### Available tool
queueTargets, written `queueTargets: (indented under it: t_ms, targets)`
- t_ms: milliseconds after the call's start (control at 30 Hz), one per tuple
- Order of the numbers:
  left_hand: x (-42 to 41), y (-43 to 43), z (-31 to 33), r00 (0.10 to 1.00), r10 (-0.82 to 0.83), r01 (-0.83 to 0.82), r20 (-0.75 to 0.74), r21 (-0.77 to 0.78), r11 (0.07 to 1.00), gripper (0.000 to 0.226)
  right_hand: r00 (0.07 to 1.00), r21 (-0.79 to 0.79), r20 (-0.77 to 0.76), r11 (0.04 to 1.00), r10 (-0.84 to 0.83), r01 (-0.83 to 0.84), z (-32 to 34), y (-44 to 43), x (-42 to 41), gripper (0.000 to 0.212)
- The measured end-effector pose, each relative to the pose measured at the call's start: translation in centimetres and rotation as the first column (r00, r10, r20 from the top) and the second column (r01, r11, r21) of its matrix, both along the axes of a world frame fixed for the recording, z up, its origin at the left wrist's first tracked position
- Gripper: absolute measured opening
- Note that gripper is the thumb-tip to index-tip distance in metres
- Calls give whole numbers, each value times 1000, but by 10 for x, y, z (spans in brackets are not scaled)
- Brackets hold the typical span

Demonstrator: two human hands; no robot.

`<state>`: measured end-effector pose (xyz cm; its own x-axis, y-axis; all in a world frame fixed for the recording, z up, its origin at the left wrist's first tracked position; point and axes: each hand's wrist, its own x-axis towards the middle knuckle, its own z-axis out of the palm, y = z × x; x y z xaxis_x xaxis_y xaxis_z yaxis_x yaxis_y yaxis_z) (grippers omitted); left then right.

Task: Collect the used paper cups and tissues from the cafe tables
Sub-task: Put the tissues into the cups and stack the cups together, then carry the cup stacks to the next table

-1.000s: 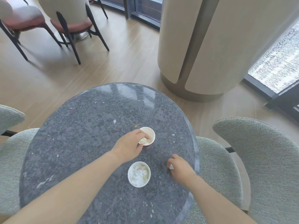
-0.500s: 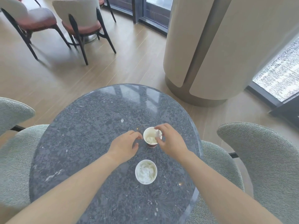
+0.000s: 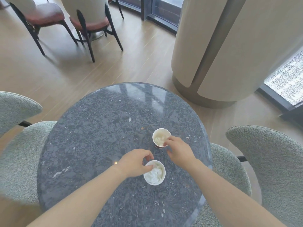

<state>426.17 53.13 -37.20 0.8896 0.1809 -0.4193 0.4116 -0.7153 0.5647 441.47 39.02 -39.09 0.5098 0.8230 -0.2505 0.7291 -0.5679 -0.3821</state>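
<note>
Looking down at the round stone table, we judge the collecting here to be well along but not finished. Both paper cups stand upright on the right half of the top, close together yet apart, and each already has crumpled tissue stuffed inside. We see no loose tissue lying on the stone, only pale flecks in its pattern. What is left, as we read it, is lifting the two cups away, perhaps stacking them, and then checking the other tables.

Our left hand curls over the rim of the near cup, the forefinger hooked at the far edge and the thumb at the side, holding it by the lip. Our right hand has bent fingertips at the rim of the far cup; we cannot tell whether they pinch it or only touch.

The near cup is white and nearly filled with white tissue. The far cup shows a cream inside, a dark band at its base, and a smaller wad at the bottom.
</note>
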Motion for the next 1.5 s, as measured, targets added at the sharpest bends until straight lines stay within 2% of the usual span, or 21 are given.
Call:
queueTargets:
  t_ms: [100, 333, 500, 667, 800, 967, 1067, 1233, 1333, 1500]
  targets:
    - [-4, -1, -4, 1000, 5, -5, -3, 0, 1000, 18, 997, 11, -20, 997, -71, 71, -2, -1, -4, 19]
    - [-9, -6, -4, 994, 102, -102, 31, -1, 995, 15, 975, 153, -71, 964, -210, 219, 9, -43, -32, 18]
    - [0, -14, 12, 994, 83, -82, 78, -6, 997, 17, 938, 237, -80, 908, -337, 346, 22, -75, -62, 19]
    - [8, -36, 29, 994, 43, -35, 97, -84, 996, 20, 868, 324, -58, 813, -493, 483, 41, -114, -94, 14]
    - [14, -70, 52, 993, -25, 43, 115, -159, 986, 23, 780, 392, -32, 710, -625, 585, 61, -159, -119, 11]
    - [12, -122, 77, 979, -151, 174, 141, -172, 969, 21, 669, 442, -99, 569, -737, 693, 75, -213, -158, 13]
    - [6, -159, 88, 975, -171, 198, 141, -212, 957, 23, 612, 483, -96, 501, -785, 718, 76, -247, -188, 13]
    - [-14, -245, 109, 943, -295, 324, 153, -228, 918, 28, 509, 495, -87, 407, -856, 768, 85, -325, -245, 15]
    - [-39, -314, 122, 905, -397, 424, 152, -251, 870, 30, 385, 497, -83, 297, -919, 816, 96, -382, -294, 17]
    - [-113, -443, 145, 784, -566, 621, 255, -306, 722, 15, 90, 543, -15, 67, -996, 837, 118, -476, -405, 12]
